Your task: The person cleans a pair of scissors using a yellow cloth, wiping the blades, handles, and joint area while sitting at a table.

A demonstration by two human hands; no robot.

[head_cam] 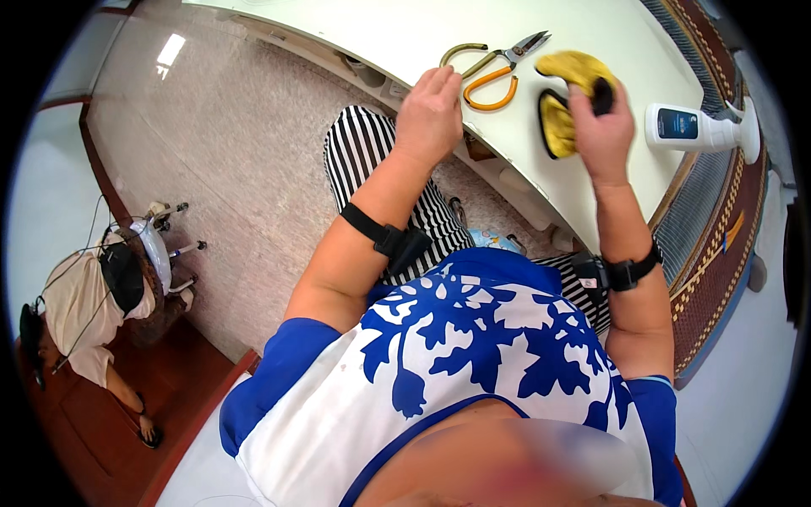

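Observation:
My right hand grips a yellow cloth with black edging, folded and bunched. It is over the white tabletop, and part of the cloth is hidden by my fingers. My left hand is at the table's near edge with its fingers curled together. Its fingertips are beside the olive handle of a pair of scissors; whether they hold that handle is hidden. The scissors' other handle is orange, and the blades point away toward the upper right.
A white spray bottle lies on its side to the right of the cloth. Beyond it is a brown woven mat. Under the tabletop, an open shelf holds items. At far left are a person and caster legs.

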